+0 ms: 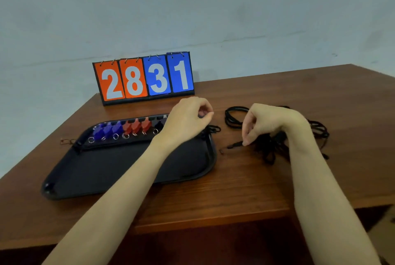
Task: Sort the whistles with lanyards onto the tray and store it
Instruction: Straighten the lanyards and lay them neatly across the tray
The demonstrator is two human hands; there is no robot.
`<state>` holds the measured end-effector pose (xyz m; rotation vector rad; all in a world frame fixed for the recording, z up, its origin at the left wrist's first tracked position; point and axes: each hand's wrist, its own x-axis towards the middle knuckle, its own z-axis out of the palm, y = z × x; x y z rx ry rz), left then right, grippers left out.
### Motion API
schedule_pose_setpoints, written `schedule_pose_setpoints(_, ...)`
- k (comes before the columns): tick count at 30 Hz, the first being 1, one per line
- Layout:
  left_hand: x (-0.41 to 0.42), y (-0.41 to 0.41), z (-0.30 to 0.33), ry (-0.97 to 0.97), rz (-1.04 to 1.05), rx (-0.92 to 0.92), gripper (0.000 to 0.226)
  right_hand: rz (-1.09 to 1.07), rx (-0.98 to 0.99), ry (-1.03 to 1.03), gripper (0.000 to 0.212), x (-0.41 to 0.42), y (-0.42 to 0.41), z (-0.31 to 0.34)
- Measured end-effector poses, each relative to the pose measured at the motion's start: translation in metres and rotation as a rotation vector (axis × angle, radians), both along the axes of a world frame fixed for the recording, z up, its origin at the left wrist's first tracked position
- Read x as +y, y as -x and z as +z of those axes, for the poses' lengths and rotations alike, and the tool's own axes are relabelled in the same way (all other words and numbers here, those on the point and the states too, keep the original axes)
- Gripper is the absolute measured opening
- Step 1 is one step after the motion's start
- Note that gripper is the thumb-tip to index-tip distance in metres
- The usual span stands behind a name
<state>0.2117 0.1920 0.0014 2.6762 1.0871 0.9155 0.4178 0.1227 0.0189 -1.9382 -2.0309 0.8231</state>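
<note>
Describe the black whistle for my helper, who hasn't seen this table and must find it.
Find the black tray in front of the scoreboard. A row of whistles lies along its far edge: blue whistles on the left, red whistles in the middle. The black whistle comes right after the red ones, next to the left hand, the only dark one.

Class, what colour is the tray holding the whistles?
Black; the tray shows clearly in the head view.

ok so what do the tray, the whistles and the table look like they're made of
Tray: probably black plastic, semi-glossy; its raised rim catches highlights.
Whistles: likely moulded plastic, blue, red and dark, with shiny metal split rings.
Table: wood or wood veneer, brown with visible grain and a smooth sheen.
</note>
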Motion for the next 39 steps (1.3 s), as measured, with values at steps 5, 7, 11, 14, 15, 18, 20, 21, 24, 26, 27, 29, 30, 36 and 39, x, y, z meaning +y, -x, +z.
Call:
schedule_pose_setpoints(5, -0.009, -0.006, -0.011, -0.001, -0.133, -0.067, 0.027, -0.001, 0.124, -0.244, 0.005, 0.002, -0.008, -0.001)
schedule_pose_setpoints(7, -0.011, -0.006, -0.011, 0.017, -0.192, -0.046, 0.029, 0.013, 0.14, -0.276, 0.006, 0.005, -0.006, -0.002)
schedule_pose_setpoints(11, -0.013, -0.005, -0.011, 0.085, -0.222, 0.001, 0.032, 0.018, 0.21, -0.33, 0.006, 0.006, -0.004, -0.002)
schedule_pose_setpoints(14, -0.016, -0.006, -0.01, 0.112, -0.216, -0.057, 0.021, -0.005, 0.275, -0.366, 0.009, 0.006, -0.003, -0.002)
schedule_pose_setpoints(15, -0.017, -0.006, -0.009, 0.108, -0.201, -0.103, 0.018, -0.008, 0.299, -0.362, 0.011, 0.005, -0.001, -0.001)
schedule_pose_setpoints(18, -0.014, -0.002, -0.002, 0.113, -0.115, -0.3, 0.012, -0.078, 0.351, -0.404, 0.024, 0.002, 0.002, 0.003)
schedule_pose_setpoints(20, -0.009, 0.004, 0.002, 0.137, -0.038, -0.44, 0.011, -0.178, 0.386, -0.482, 0.038, 0.001, 0.002, 0.005)
schedule_pose_setpoints(21, -0.007, 0.008, 0.004, 0.166, -0.008, -0.517, 0.012, -0.236, 0.407, -0.531, 0.045, 0.001, 0.001, 0.005)
schedule_pose_setpoints(24, 0.002, 0.02, 0.009, 0.256, 0.074, -0.777, 0.013, -0.393, 0.464, -0.664, 0.055, 0.004, -0.007, 0.003)
schedule_pose_setpoints(26, 0.008, 0.027, 0.012, 0.289, 0.143, -0.921, 0.014, -0.443, 0.507, -0.711, 0.058, 0.007, -0.013, 0.0)
schedule_pose_setpoints(27, 0.012, 0.031, 0.013, 0.301, 0.179, -0.977, 0.014, -0.459, 0.526, -0.725, 0.058, 0.007, -0.015, -0.001)
schedule_pose_setpoints(29, 0.018, 0.037, 0.013, 0.322, 0.245, -1.091, 0.015, -0.481, 0.55, -0.752, 0.057, 0.007, -0.016, -0.001)
schedule_pose_setpoints(30, 0.02, 0.04, 0.013, 0.331, 0.281, -1.154, 0.017, -0.488, 0.556, -0.767, 0.057, 0.008, -0.016, -0.001)
schedule_pose_setpoints(36, 0.032, 0.06, 0.01, 0.356, 0.485, -1.403, 0.018, -0.495, 0.523, -0.762, 0.052, 0.011, -0.021, -0.003)
schedule_pose_setpoints(39, 0.034, 0.069, 0.01, 0.311, 0.545, -1.418, 0.018, -0.438, 0.626, -0.696, 0.049, 0.012, -0.015, -0.002)
